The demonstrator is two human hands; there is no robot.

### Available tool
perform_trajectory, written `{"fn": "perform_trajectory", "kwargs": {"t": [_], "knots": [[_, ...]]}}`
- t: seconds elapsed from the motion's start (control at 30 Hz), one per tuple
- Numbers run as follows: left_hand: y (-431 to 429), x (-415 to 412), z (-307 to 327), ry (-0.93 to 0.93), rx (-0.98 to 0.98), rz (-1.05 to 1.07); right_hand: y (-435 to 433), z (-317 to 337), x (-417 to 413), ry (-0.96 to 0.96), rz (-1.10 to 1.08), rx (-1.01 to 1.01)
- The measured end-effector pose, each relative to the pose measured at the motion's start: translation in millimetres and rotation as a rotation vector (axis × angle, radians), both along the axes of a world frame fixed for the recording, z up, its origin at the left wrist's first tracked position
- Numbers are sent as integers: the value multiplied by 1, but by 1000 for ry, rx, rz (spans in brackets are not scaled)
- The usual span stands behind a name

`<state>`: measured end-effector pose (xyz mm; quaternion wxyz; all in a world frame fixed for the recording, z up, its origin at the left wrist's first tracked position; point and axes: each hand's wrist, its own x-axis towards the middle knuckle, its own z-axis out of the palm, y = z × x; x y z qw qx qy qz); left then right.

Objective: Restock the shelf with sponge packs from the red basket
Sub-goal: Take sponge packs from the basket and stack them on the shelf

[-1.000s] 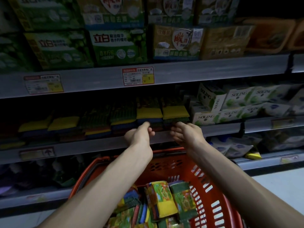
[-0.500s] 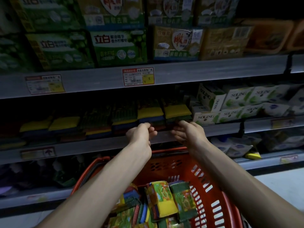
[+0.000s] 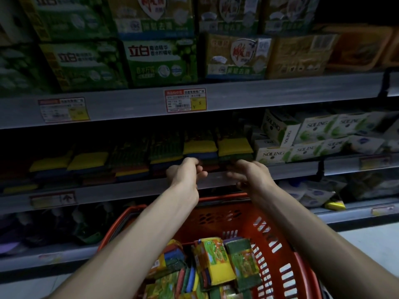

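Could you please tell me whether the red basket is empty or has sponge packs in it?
Not empty: the red plastic basket holds a loose pile of yellow, green and blue sponge packs.

Counted in view: one left hand [image 3: 185,174], one right hand [image 3: 250,175], one red basket [image 3: 288,258], two price tags [image 3: 185,100] on the top rail.

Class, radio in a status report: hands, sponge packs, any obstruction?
Left hand curled, right hand relaxed, both empty at the shelf edge. Sponge packs in red basket. Path to shelf unblocked.
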<state>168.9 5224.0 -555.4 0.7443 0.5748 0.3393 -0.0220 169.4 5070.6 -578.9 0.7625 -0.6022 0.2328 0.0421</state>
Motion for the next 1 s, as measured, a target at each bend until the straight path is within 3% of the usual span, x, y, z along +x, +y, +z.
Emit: {"fn": "perform_trajectory", "kwargs": {"t": [1.0], "knots": [[2, 3, -9, 17, 25, 12, -4, -8, 10, 29, 53, 13]]}}
